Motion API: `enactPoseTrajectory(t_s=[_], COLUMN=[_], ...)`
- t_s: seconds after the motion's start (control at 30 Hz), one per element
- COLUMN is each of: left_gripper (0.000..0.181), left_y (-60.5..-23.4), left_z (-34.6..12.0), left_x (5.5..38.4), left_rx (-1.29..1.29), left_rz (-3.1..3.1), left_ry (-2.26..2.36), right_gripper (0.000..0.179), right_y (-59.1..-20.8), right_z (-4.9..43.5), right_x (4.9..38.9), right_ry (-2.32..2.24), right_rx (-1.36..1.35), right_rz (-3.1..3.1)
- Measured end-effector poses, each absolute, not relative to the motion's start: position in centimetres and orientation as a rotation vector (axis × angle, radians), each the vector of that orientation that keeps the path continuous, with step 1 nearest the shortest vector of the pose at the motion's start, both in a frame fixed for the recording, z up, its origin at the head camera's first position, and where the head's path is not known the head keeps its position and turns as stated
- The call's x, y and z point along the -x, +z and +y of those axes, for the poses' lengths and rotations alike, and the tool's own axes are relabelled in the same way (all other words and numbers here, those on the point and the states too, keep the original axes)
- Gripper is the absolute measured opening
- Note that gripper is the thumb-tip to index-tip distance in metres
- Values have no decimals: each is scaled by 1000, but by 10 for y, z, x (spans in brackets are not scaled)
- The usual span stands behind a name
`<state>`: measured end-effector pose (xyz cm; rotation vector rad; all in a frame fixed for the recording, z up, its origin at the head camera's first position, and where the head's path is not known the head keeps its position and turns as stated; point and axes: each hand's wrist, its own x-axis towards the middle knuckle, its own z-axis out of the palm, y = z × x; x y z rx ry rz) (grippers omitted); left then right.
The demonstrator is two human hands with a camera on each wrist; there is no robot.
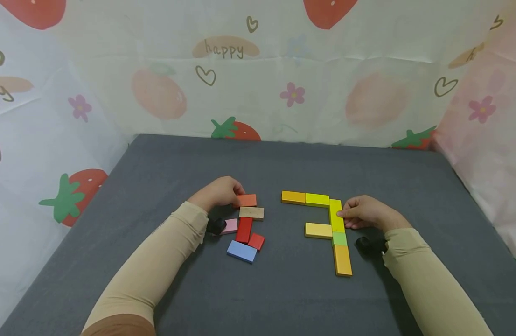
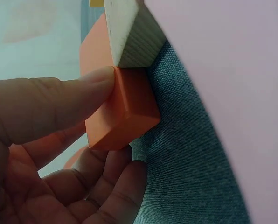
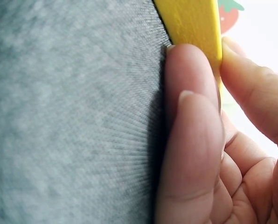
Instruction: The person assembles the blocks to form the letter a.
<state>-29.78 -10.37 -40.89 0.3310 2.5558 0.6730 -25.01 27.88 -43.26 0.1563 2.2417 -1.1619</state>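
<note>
Thumb and fingers of the left hand [image 1: 220, 192] pinch the orange block [image 1: 247, 200] against the far side of the bare-wood block [image 1: 251, 213], while well to that block's right the right hand [image 1: 369, 212] touches the long yellow block [image 1: 336, 222] with thumb and fingertips, whether pinching I cannot tell.

An orange block [image 1: 246, 200], smooth and rectangular with crisp edges, lies just right of the left hand [image 1: 222, 192], its broad face up and its long side running crosswise; its left end is pinched by that hand. A bright yellow block [image 1: 336, 219], longer than wide, rests flat on the table [image 1: 283, 289] just left of the right hand [image 1: 369, 212], lengthwise away from the person, fingertips touching its right edge about midway.
</note>
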Motion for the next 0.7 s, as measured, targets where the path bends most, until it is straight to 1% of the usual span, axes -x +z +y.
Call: enactPoseTrajectory(t_s=[0.4,0.7], left_gripper=[16,14], left_y=[-407,-410], left_z=[-106,-105], left_x=[299,300], left_rx=[-335,-342], left_rz=[2567,2555], left_ry=[702,723], right_gripper=[21,22], right_y=[-431,-432], right_z=[278,279], right_x=[250,250], right_ry=[-1159,-1159], right_rx=[-141,-142], right_rz=[2239,2234])
